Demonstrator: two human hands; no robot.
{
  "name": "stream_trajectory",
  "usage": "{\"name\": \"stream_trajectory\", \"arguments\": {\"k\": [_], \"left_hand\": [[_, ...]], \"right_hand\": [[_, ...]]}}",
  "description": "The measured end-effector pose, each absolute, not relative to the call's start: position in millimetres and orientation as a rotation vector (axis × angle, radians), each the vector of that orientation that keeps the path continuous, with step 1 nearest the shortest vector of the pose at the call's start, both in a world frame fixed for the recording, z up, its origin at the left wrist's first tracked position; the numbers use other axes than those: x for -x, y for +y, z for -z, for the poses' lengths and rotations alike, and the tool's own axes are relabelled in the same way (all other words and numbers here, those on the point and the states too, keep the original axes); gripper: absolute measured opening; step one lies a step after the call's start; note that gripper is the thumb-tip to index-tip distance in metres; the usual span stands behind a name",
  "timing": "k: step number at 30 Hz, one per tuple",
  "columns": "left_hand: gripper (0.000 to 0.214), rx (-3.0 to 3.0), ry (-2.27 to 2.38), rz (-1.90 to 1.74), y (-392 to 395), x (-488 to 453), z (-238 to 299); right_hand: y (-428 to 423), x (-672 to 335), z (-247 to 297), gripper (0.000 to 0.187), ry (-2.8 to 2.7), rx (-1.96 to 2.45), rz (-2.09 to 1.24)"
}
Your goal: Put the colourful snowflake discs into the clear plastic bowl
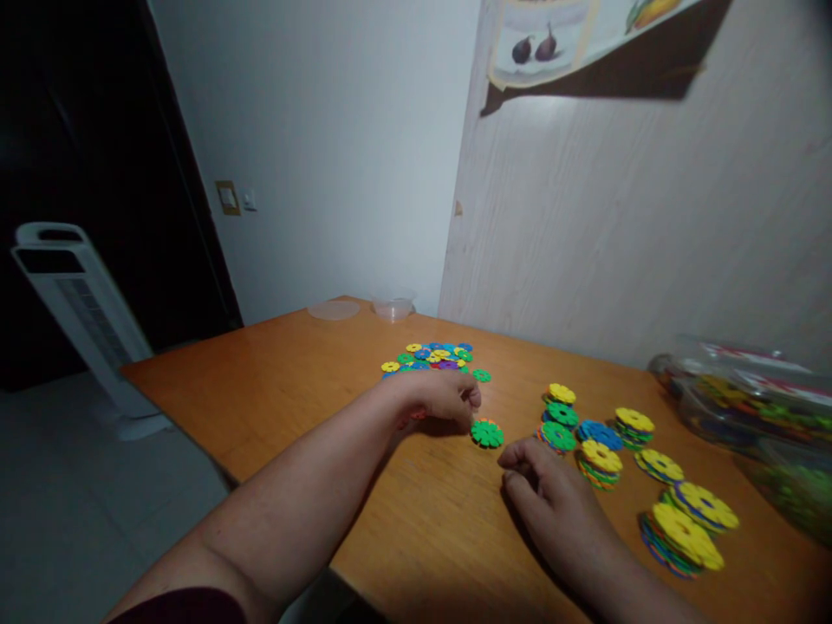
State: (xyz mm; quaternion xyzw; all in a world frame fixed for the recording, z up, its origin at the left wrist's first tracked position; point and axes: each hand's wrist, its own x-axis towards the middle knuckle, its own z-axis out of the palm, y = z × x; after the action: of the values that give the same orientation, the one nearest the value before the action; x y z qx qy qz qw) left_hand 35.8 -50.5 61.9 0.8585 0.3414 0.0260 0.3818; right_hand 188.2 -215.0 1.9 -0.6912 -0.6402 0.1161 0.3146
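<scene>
Left hand (448,398) curled, grip can't tell — right hand (552,498) loosely parted, looks empty — flanking green-topped stack (487,436), other stacks (690,539) right, presumably kept clear of far loose discs (448,365).

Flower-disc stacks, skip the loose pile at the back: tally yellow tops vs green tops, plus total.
Yellow-topped stacks: 6
Green-topped stacks: 3, counting the low one between the left hand and the right hand
Total: 9
</scene>
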Motion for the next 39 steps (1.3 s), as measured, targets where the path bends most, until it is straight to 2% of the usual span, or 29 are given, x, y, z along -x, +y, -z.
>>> {"name": "stream_trajectory", "arguments": {"k": [3,5,13,22,25,29,33,39], "left_hand": [[0.053,-2.331,0.679,0.037,-49.9,-37.2,-62.5],[0.056,-2.388,0.648,0.061,-50.8,-40.1,-60.8],[0.035,-2.476,0.534,0.051,-51.0,-47.5,-55.5],[0.035,-2.498,0.482,0.024,-45.7,-44.6,-56.7],[0.035,-2.462,0.596,-0.204,-30.5,-33.7,-62.1],[0.021,-2.370,0.859,-0.497,-3.7,-15.3,-66.7],[0.016,-2.393,1.109,-0.425,8.2,-3.9,-65.1],[0.020,-2.604,1.225,-0.313,-1.2,-13.2,-56.5]], "right_hand": [[-213.9,-189.7,-0.1,0.021,-1.692,1.813,-0.301],[-213.3,-189.7,0.4,0.025,-1.684,1.821,-0.300],[-211.7,-188.3,-0.9,0.034,-1.659,1.828,-0.314],[-214.7,-186.2,-0.5,0.040,-1.617,1.810,-0.321],[-215.0,-186.0,-0.3,0.039,-1.607,1.815,-0.302],[-215.9,-186.2,0.4,0.036,-1.613,1.819,-0.289],[-217.0,-187.2,1.8,0.034,-1.635,1.805,-0.273],[-217.4,-187.1,0.7,0.030,-1.657,1.786,-0.282]]}}
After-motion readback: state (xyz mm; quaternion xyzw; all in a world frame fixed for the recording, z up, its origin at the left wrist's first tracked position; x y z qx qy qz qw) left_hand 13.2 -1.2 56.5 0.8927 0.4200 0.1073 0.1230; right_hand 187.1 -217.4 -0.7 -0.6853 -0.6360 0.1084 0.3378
